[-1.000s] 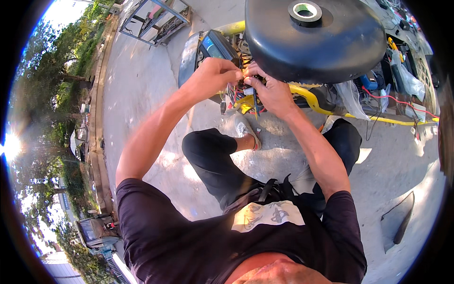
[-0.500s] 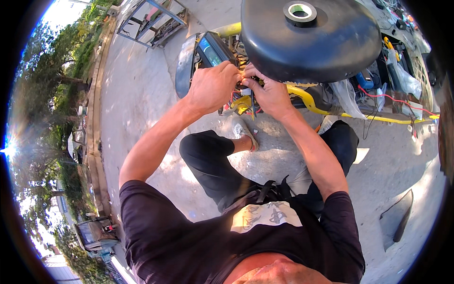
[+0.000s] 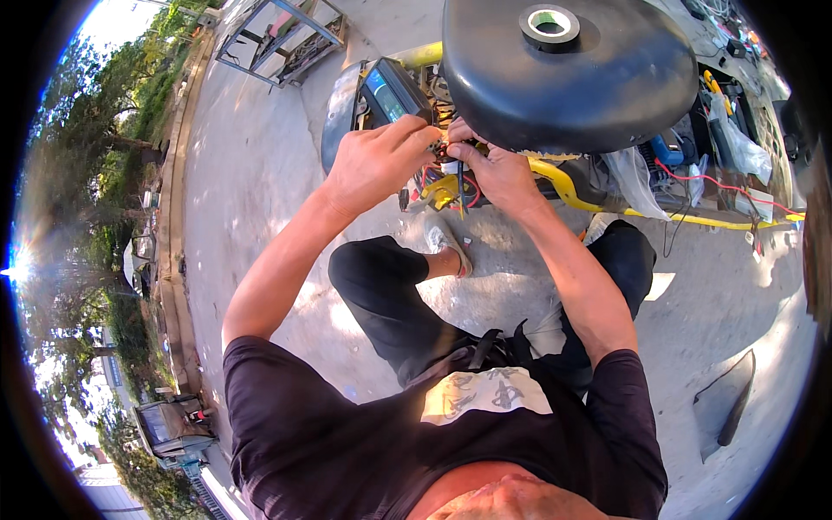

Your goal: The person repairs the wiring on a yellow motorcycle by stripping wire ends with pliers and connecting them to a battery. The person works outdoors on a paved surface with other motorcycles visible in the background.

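Both my hands are at a bundle of wires in the frame of a yellow vehicle, just below the black seat-like body piece. My left hand is pinched on a small dark piece, probably a connector, partly hidden by the fingers. My right hand has thumb and fingers closed on wires beside it, with a small orange bit at the tips. Above my left hand sits a dark display unit with a lit screen. A tape roll rests on the black piece.
A metal frame stand is at the upper left. Tools, plastic bags and red wire lie along the vehicle's right. A metal piece lies on the ground at lower right. A curb and a parked cart are at left.
My left hand first turned and moved down-left, then shifted slightly further left, its fingers still drawn together at the wires. My right hand stays on the wiring, moved very little.
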A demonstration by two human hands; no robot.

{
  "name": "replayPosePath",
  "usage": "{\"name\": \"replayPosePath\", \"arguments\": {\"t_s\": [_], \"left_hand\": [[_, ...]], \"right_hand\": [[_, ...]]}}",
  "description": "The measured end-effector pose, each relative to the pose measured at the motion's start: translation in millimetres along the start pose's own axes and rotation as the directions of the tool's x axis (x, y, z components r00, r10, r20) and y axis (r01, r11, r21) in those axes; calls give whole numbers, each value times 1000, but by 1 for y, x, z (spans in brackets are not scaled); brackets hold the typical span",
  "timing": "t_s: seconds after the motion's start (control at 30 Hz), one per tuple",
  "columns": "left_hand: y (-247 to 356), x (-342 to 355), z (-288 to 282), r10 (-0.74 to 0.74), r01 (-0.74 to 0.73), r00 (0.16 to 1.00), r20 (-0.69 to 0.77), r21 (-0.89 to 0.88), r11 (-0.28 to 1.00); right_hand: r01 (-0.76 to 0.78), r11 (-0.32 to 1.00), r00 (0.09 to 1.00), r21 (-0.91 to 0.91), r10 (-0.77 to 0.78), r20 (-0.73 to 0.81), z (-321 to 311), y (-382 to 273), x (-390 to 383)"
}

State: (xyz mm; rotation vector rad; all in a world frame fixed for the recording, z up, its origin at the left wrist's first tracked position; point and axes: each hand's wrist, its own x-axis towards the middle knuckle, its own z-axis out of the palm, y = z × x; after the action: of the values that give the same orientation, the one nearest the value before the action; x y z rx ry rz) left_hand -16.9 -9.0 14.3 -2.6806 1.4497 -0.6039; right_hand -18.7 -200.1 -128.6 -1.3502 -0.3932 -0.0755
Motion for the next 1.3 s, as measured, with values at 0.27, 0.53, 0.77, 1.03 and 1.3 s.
{"name": "replayPosePath", "arguments": {"t_s": [0.27,0.53,0.77,1.03,1.3], "left_hand": [[-10,0,9,123,-128,986,113,39,991],[-18,2,31,-242,433,891,385,-555,710],[-13,12,6,-368,879,353,860,-440,-183],[-16,8,-10,221,-236,960,170,71,969],[-1,6,10,-217,288,938,269,-258,922]], "right_hand": [[127,990,992,-59,-127,9,3,-6,2],[230,955,971,-185,-239,-27,4,-14,2],[186,978,982,-100,-187,-6,3,-7,0],[-23,998,1000,63,22,13,3,-17,-1],[114,992,993,-55,-111,43,0,-12,0]]}}
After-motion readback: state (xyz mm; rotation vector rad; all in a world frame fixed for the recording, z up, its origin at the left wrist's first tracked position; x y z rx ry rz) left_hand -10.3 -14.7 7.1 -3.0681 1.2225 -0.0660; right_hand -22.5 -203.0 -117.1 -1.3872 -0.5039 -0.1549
